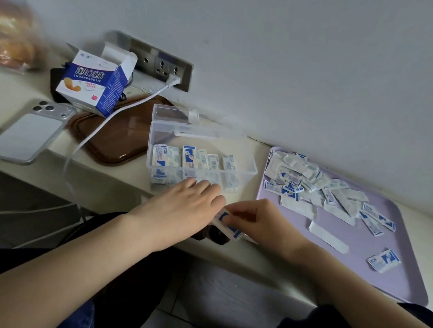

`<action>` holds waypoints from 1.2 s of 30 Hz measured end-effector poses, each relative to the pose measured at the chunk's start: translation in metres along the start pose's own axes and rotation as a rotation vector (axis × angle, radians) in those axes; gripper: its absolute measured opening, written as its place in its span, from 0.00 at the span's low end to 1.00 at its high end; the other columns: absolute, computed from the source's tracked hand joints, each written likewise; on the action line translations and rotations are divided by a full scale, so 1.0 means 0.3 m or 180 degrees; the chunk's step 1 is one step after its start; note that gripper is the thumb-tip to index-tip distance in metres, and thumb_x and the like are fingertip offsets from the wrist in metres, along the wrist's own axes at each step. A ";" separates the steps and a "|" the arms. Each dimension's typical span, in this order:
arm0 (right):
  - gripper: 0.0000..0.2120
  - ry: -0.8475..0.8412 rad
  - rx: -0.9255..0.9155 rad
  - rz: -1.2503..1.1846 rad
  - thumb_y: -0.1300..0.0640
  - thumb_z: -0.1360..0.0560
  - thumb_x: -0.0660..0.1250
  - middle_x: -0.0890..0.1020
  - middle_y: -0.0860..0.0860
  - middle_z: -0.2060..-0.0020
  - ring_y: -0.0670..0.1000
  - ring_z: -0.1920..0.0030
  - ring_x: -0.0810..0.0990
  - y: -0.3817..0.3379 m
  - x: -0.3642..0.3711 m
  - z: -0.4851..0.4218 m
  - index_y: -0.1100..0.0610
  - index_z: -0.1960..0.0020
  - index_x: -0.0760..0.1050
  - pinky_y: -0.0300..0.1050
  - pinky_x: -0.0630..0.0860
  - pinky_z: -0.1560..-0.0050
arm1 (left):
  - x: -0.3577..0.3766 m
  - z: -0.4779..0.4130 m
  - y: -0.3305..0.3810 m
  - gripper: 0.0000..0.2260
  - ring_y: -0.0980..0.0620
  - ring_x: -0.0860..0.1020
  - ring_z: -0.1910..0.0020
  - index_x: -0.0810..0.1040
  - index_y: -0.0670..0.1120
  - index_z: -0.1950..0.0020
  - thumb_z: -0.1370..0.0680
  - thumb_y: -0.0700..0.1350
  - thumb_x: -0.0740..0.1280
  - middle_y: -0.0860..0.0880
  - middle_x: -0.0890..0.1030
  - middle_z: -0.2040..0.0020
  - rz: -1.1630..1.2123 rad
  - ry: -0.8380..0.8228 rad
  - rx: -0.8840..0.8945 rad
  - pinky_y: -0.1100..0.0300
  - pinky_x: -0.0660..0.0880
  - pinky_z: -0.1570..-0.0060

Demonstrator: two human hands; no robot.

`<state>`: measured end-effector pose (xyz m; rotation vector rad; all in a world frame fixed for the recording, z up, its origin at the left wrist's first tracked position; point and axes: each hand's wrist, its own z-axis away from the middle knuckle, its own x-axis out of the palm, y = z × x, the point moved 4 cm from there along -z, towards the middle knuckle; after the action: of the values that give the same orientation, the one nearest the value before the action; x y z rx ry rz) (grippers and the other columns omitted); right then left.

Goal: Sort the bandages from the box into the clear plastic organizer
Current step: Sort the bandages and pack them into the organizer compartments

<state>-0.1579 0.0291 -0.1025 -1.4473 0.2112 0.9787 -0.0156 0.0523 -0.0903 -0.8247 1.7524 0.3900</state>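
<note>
Clear plastic organizer at frame centre part filled; right hand pinches one bandage just below it, left hand straight-fingered touching its end; loose pile waits on tray at right; next, presumably, slot it upright into the row.

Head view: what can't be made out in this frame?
In the head view:
held bandage: partly covered by the left hand and right hand; whether the left hand grips it is unclear.
box: opening faces away, contents hidden.
bag: blurred, cut by the left edge.
organizer: near-row wrappers partly behind the left hand's fingers.
</note>
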 end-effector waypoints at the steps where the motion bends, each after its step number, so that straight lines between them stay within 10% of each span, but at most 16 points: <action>1: 0.07 -0.0014 -0.0041 0.0145 0.60 0.24 0.66 0.82 0.58 0.61 0.43 0.63 0.72 -0.017 0.004 -0.006 0.58 0.51 0.82 0.42 0.73 0.57 | -0.009 0.005 -0.010 0.12 0.48 0.75 0.64 0.75 0.44 0.58 0.38 0.33 0.70 0.47 0.74 0.61 -0.0013 0.0054 0.0000 0.55 0.74 0.64; 8: 0.13 0.0343 -0.0163 0.0696 0.59 0.24 0.63 0.67 0.49 0.75 0.46 0.72 0.62 -0.171 -0.058 -0.095 0.58 0.68 0.73 0.36 0.61 0.70 | -0.076 0.024 -0.182 0.22 0.45 0.77 0.57 0.75 0.44 0.40 0.33 0.42 0.74 0.45 0.75 0.53 0.0062 0.0308 -0.0900 0.50 0.77 0.58; 14: 0.08 0.0761 0.0475 -0.0057 0.60 0.25 0.63 0.82 0.58 0.61 0.55 0.60 0.77 -0.210 -0.090 -0.266 0.58 0.59 0.80 0.47 0.74 0.56 | -0.065 0.111 -0.315 0.14 0.44 0.73 0.49 0.74 0.45 0.40 0.25 0.42 0.68 0.45 0.75 0.47 0.0376 0.0193 -0.1945 0.50 0.69 0.50; 21: 0.12 0.0421 0.1288 0.0128 0.62 0.26 0.62 0.78 0.57 0.57 0.53 0.59 0.74 -0.207 0.013 -0.444 0.66 0.46 0.77 0.39 0.69 0.65 | -0.023 0.173 -0.325 0.07 0.50 0.68 0.42 0.76 0.52 0.45 0.22 0.47 0.62 0.54 0.74 0.44 0.0635 -0.0093 -0.2031 0.57 0.63 0.46; 31: 0.07 0.0075 0.1546 0.0714 0.61 0.24 0.63 0.72 0.52 0.65 0.47 0.68 0.69 -0.199 0.093 -0.495 0.60 0.60 0.68 0.36 0.65 0.72 | -0.014 0.169 -0.329 0.08 0.54 0.66 0.39 0.72 0.53 0.43 0.19 0.48 0.57 0.56 0.71 0.41 0.0704 -0.0206 -0.2063 0.56 0.61 0.42; 36: 0.12 -0.0074 0.1445 0.1002 0.59 0.25 0.65 0.76 0.55 0.55 0.51 0.58 0.74 -0.215 0.112 -0.515 0.63 0.44 0.72 0.36 0.68 0.68 | -0.006 0.166 -0.333 0.08 0.53 0.66 0.39 0.72 0.53 0.42 0.19 0.48 0.57 0.55 0.70 0.41 0.0724 -0.0220 -0.2050 0.57 0.61 0.41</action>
<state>-0.0287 -0.0824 -0.1054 -1.0014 0.6177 1.1137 0.0892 0.0141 -0.0916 -1.0397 1.6718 1.1609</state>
